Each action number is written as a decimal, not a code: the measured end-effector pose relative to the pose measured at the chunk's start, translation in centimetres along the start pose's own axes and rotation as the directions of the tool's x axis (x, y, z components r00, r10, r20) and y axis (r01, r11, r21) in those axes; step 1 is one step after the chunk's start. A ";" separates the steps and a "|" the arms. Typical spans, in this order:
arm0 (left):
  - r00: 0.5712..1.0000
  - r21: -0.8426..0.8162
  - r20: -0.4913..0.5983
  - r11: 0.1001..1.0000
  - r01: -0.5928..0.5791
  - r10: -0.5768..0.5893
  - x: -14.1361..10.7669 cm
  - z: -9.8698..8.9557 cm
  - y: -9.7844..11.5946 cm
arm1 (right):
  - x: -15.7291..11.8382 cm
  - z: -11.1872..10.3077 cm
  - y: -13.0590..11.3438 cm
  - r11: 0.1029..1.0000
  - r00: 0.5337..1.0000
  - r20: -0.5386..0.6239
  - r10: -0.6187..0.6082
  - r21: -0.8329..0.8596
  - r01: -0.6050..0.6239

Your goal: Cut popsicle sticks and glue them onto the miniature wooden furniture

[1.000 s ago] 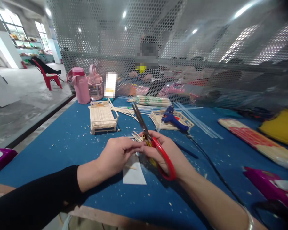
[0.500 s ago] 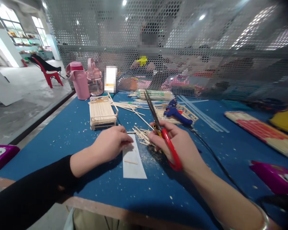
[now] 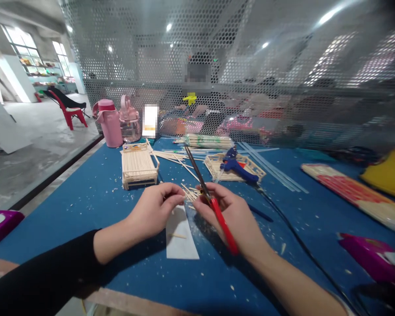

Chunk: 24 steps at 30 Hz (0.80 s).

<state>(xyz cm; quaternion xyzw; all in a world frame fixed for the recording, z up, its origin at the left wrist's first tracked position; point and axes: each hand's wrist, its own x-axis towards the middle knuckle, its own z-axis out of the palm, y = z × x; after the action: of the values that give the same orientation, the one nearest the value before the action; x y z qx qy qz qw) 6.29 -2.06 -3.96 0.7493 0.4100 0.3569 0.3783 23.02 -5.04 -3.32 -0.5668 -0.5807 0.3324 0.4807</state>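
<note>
My right hand (image 3: 230,213) is wrapped round the red-handled scissors (image 3: 224,228), whose dark blades point up and away and look closed. My left hand (image 3: 154,208) is closed in a pinch just left of it; what lies between its fingertips, if anything, is too small to make out. Behind and between the hands is a pile of short cut sticks (image 3: 191,191), partly covered by them. Below the left fingertips a white paper strip (image 3: 182,248) lies flat, with one short wooden stick (image 3: 177,236) on it.
A stick-built model bed (image 3: 138,160) stands back left. A blue glue gun (image 3: 238,166) rests on a stick frame (image 3: 213,172), its cable running right. Behind are long sticks (image 3: 171,156), a pink flask (image 3: 111,127), and a perforated metal screen (image 3: 134,52). Clear glue sticks (image 3: 273,169) lie right.
My left fingers have come together at the tips and moved a little nearer my right hand. The scissors have turned slightly in my right hand. The view has tipped up a little.
</note>
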 end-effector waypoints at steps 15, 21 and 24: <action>0.998 -0.142 -0.056 0.989 -0.048 0.040 -1.3 0.4 -0.8 | -0.4 0.7 -0.8 0.976 0.998 0.033 0.052 0.208 -0.058; 0.993 -0.067 0.046 0.992 0.111 -0.108 -0.9 0.1 -0.9 | -0.3 0.5 -0.7 0.964 0.998 0.008 0.063 0.259 -0.063; 0.981 -0.191 0.171 0.974 0.124 -0.092 -1.2 0.5 -0.3 | -0.6 0.7 -0.8 0.968 1.000 0.019 0.006 0.252 -0.010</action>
<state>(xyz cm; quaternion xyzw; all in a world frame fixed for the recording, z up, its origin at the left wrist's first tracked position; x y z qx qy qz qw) 6.07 -3.12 -4.71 0.7102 0.3803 0.3136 0.5026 22.00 -5.66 -2.90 -0.5003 -0.5359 0.4106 0.5421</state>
